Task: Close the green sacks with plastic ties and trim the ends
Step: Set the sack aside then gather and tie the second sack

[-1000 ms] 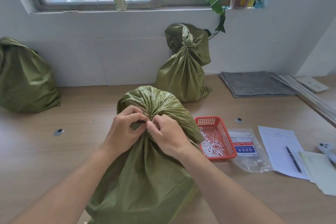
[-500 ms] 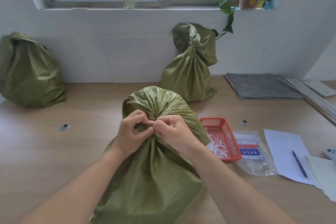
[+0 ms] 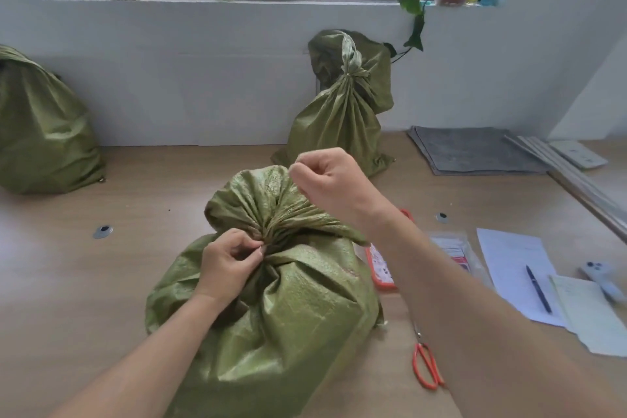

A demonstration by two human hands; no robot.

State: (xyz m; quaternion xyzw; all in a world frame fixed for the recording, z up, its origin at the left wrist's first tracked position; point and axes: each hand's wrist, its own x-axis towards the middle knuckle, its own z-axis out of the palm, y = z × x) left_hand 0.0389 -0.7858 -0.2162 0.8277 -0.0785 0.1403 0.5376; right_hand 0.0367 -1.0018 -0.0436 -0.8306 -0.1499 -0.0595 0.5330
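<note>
A filled green sack (image 3: 288, 316) lies in front of me on the wooden table (image 3: 101, 299), its mouth gathered into a bunched neck. My left hand (image 3: 230, 261) pinches that neck at the gather. My right hand (image 3: 332, 180) is raised above and right of the sack's top, fingers curled in a pinch as if drawing a thin plastic tie, which is too fine to make out clearly. Orange-handled scissors (image 3: 425, 366) lie on the table right of the sack, under my right forearm.
A tied green sack (image 3: 342, 119) leans on the back wall; another sack (image 3: 40, 132) sits far left. A red basket (image 3: 380, 268) and a clear packet (image 3: 454, 251) lie right of the sack, then papers (image 3: 509, 261), a pen (image 3: 538, 288), a grey cloth (image 3: 471, 149).
My right hand left the neck and rose up and to the right, away from my left hand, which stays pinching the gather. The view dropped, bringing the scissors into sight.
</note>
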